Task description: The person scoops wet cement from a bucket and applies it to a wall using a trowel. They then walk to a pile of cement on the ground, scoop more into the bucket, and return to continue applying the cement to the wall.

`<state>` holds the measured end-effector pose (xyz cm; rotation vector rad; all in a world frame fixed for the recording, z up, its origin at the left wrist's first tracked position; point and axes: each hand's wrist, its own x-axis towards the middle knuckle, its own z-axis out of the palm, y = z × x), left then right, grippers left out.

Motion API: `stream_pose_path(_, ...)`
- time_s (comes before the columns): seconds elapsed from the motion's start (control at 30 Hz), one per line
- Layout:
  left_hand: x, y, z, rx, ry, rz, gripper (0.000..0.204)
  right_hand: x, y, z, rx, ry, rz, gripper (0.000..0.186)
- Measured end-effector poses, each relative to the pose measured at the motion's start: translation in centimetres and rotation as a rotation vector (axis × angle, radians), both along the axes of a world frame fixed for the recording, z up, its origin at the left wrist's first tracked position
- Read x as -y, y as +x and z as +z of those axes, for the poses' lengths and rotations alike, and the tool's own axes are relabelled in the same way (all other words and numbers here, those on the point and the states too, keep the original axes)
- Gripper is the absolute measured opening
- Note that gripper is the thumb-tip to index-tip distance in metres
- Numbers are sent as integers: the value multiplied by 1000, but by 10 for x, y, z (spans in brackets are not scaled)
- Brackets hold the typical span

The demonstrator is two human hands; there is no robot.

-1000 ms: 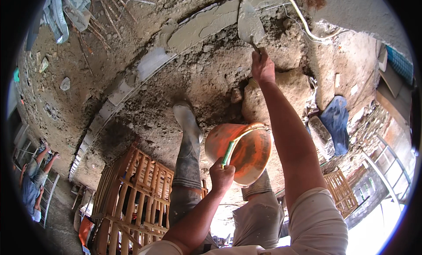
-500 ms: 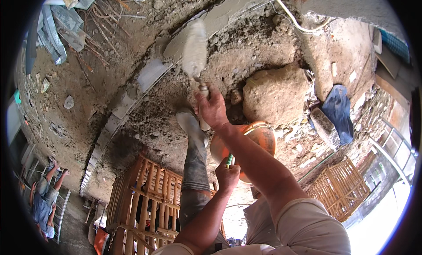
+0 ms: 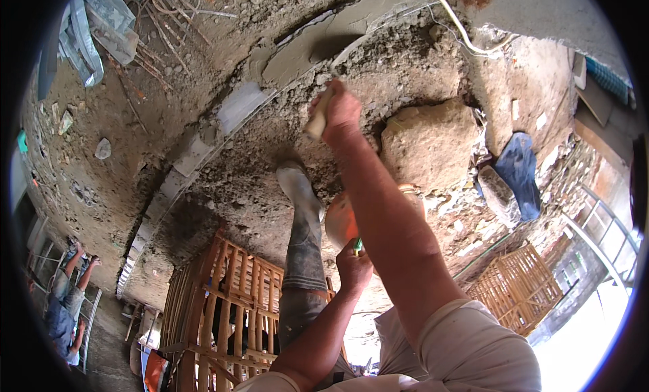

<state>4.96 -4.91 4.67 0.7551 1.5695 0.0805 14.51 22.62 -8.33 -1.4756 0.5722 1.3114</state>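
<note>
Head view: the right hand (image 3: 340, 109) reaches to 12 o'clock; the left hand (image 3: 354, 263) sits at 5.
Trowel (image 3: 318, 124): at 12 o'clock, right fingers clamped round its pale handle, probably for control of the blade, which seems nearly edge-on by the mortar band (image 3: 289, 65).
Orange bucket (image 3: 339, 222): near centre, toward 5 o'clock; left fingers closed on its green handle sleeve (image 3: 357, 245), seemingly to steady it close to the body.
In the way: the right forearm (image 3: 392, 223) hides much of the bucket, its contents included; a boulder (image 3: 429, 145) lies at 2.
Around: boot (image 3: 302, 223) near centre, slatted crate (image 3: 218, 265) at 7, blue cloth (image 3: 519, 172) at 3, pale hose (image 3: 462, 31) at 1, co-worker (image 3: 61, 317) at 8.
</note>
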Motion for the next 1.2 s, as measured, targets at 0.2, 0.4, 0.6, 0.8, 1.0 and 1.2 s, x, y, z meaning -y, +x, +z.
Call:
stream_pose_path(0.2,67,-33,-8,809,-675,729,54,23,-101,36,-271,-40,14,22)
stream_pose_path(0.4,49,-22,1,448,-344,437,36,55,-97,60,-154,-122,162,22)
stream_pose_path(0.6,-3,2,1,-86,-75,109,7,109,34,-26,863,-90,1018,29)
stream_pose_path(0.8,-5,5,3,-62,-107,156,6,63,77,-40,1174,-82,1070,36)
stream_pose_path(1.0,-11,6,7,-109,-89,85,5,68,14,-39,761,-235,1405,44)
stream_pose_path(1.2,-5,2,5,-122,-88,111,6,68,10,-18,857,-100,1775,38)
